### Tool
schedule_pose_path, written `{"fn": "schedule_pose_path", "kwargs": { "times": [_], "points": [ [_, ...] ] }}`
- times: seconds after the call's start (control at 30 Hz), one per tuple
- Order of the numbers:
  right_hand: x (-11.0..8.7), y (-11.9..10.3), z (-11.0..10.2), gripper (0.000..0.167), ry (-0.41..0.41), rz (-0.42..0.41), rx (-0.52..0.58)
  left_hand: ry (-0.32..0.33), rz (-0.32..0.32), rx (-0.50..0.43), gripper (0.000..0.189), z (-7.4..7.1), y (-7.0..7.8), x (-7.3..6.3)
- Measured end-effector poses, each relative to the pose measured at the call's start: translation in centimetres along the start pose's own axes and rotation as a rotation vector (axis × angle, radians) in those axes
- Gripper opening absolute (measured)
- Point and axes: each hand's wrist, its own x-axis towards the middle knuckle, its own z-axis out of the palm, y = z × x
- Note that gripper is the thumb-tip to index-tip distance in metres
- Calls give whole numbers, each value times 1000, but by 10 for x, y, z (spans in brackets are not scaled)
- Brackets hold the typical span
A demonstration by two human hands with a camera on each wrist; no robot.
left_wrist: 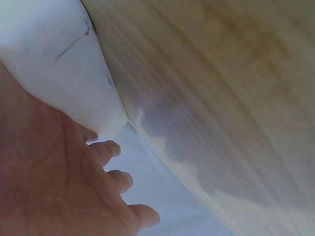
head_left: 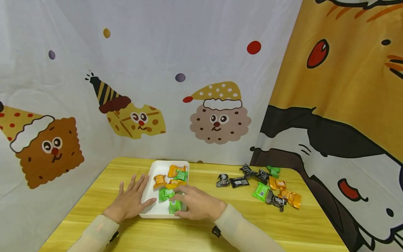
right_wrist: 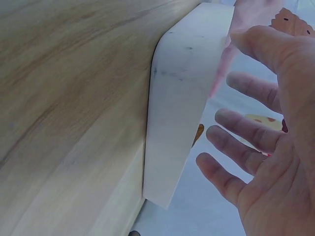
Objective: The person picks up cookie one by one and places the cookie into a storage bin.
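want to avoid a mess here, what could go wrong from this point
The right hand reaches over the green packet near the right rim of the white tray; its fingers might knock that packet out.

The left hand is at the tray's left side, so an uneven push could slide the tray.

Right of the tray, a black packet and an orange packet lie bunched together; picking up one could drag the other.
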Motion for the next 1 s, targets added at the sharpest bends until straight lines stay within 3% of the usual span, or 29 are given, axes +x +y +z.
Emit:
{"fn": "schedule_pose_path", "kwargs": {
  "times": [0.23, 0.63, 1.0],
  "points": [
    [-7, -1, -3, 52, 22, -20, -24, -8, -5, -6, 109, 1, -1, -1],
    [-28, 4, -8, 55, 23, 24, -3, -11, -5, -23, 109, -1, 0, 0],
    [-65, 18, -6, 56, 10, 150, 63, -10, -11, -24, 110, 0, 0, 0]
  ]
}}
